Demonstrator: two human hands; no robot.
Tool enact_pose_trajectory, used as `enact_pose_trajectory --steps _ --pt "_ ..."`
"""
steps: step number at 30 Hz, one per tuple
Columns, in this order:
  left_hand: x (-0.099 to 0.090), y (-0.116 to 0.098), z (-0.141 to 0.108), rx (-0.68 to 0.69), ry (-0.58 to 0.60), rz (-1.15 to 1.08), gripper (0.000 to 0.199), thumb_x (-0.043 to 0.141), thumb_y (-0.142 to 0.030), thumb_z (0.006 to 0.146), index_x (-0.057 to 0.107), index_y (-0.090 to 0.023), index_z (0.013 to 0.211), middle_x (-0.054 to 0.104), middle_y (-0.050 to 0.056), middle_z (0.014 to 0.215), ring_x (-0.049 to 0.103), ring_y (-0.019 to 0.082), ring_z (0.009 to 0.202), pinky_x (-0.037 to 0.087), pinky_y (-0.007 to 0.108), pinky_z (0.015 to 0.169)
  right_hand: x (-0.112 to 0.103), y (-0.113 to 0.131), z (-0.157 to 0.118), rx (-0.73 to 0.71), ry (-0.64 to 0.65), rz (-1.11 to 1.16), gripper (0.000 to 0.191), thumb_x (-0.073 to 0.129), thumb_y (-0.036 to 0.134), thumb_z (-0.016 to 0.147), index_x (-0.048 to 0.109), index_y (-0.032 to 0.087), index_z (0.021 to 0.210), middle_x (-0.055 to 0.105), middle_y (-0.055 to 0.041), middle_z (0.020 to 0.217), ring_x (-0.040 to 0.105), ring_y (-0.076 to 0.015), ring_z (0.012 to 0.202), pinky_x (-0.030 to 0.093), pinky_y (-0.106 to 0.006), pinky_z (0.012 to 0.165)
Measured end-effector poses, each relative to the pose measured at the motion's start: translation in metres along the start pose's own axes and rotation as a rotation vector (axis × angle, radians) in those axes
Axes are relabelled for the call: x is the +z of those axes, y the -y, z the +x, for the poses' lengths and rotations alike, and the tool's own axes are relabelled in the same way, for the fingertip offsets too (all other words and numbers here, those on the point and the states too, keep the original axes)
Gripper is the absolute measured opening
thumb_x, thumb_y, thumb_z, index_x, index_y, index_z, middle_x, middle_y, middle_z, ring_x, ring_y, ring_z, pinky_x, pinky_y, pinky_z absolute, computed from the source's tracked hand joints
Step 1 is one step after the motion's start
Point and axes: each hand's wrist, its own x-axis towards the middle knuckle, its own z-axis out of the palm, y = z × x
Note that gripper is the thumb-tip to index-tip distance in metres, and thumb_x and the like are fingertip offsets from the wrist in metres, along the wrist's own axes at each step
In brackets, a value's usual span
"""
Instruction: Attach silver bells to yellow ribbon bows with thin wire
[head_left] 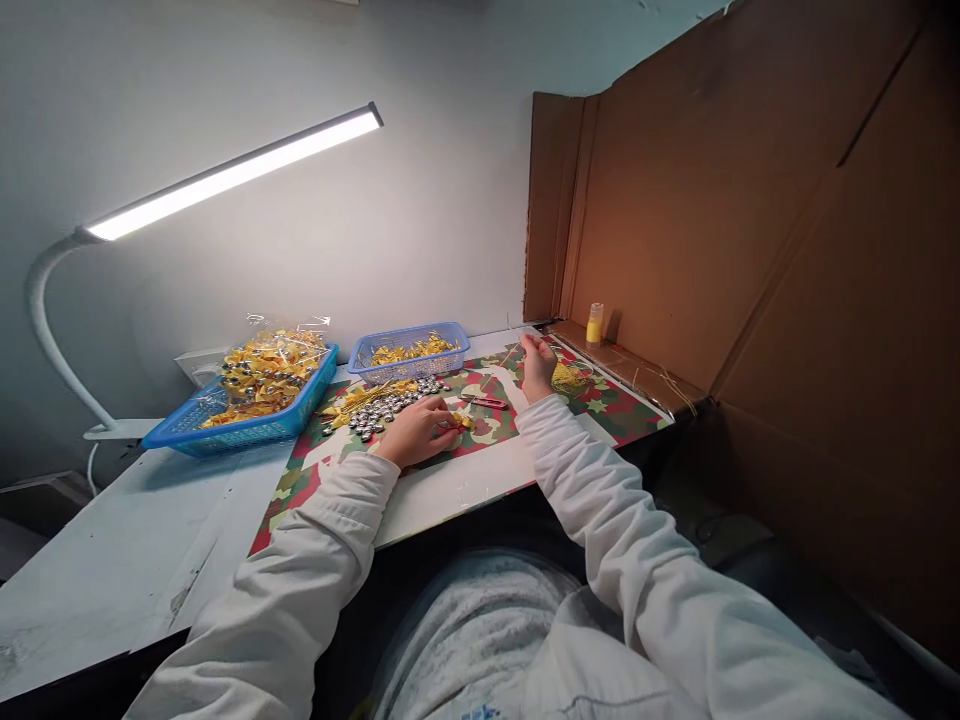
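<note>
My left hand (422,432) rests low over the camouflage-patterned mat (480,436), its fingers closed on a small yellow ribbon piece (465,422). Raised to the right, my right hand (538,368) pinches a thin yellow cord (504,361) that slants down to the left. Between the hands lies a pair of red-handled thread snips (487,402). Many silver bells (379,408) are heaped beside my left hand, with yellow ribbon pieces and cords (360,398) behind them. A bundle of yellow cord (570,378) lies just right of my right hand.
A blue basket (319,392) heaped with yellow ribbons and bells stands left; a smaller blue basket (360,362) with yellow pieces stands behind. A lit lamp (240,172) overhangs the left. Cardboard (720,230) walls the right side, near a small yellow bottle (595,328).
</note>
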Motion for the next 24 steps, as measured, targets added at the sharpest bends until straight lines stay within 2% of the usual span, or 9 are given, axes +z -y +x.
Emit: enact_pose_trajectory --steps 5,11,24 --pt "-0.0027 -0.0022 -0.0003 0.001 0.011 0.014 0.026 0.054 -0.037 0.083 0.075 -0.023 0.085 0.063 0.007 0.09 0.06 0.021 0.082 0.046 0.031 0.075 -0.0041 -0.0009 0.0008 -0.109 -0.066 -0.123 0.029 0.06 0.043 0.075 0.066 0.015 0.078 0.068 -0.0069 0.085 0.058 -0.0164 0.082 0.046 -0.028 0.073" --pt "-0.0033 -0.0022 -0.0006 0.011 0.011 0.037 0.027 0.052 -0.035 0.084 0.076 -0.023 0.087 0.063 0.006 0.089 0.059 0.02 0.081 0.046 0.032 0.074 -0.0056 0.0006 0.0028 -0.139 -0.135 -0.196 0.032 0.056 0.044 0.081 0.067 0.013 0.083 0.069 -0.0103 0.094 0.061 -0.0186 0.089 0.048 -0.031 0.082" --pt "-0.0032 -0.0022 -0.0009 0.011 -0.015 0.024 0.024 0.055 -0.031 0.081 0.077 -0.022 0.079 0.063 0.006 0.084 0.058 0.019 0.076 0.045 0.03 0.071 -0.0076 -0.0001 0.0061 -0.206 -0.132 -0.262 0.043 0.046 0.048 0.088 0.067 0.011 0.095 0.068 -0.0133 0.1 0.061 -0.0193 0.092 0.049 -0.031 0.082"
